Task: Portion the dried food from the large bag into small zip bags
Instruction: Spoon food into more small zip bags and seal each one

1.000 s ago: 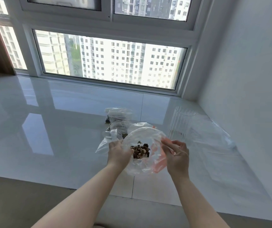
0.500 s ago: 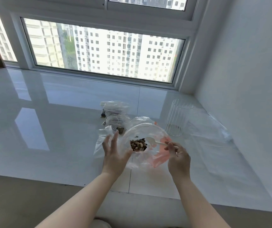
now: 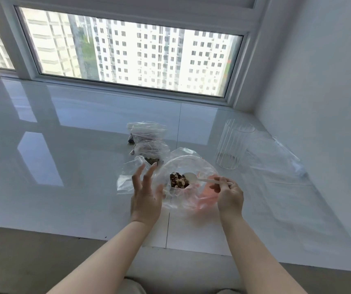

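The large clear bag (image 3: pixel 200 166) stands open on the glossy white sill, with a small heap of brown dried food (image 3: pixel 177 181) at its bottom and a pink patch on its right side. My right hand (image 3: pixel 229 195) pinches the handle of a white plastic spoon (image 3: pixel 191 177), whose bowl lies inside the bag beside the food. My left hand (image 3: pixel 146 194) hovers at the bag's left side with fingers spread and straight, holding nothing. Small zip bags (image 3: pixel 147 132) with some dark food lie just behind, and another flat one (image 3: pixel 128 179) lies under my left fingers.
A clear ribbed glass (image 3: pixel 233 145) stands upright to the right of the bags. Flat clear plastic sheets or bags (image 3: pixel 276 160) lie beside it near the right wall. A window runs along the far edge of the sill (image 3: pixel 64 155). The sill's front edge is near my forearms.
My left hand let go of the bag's rim and opened its fingers. My right hand took up the white spoon and holds its bowl inside the bag. The camera tilted downward.
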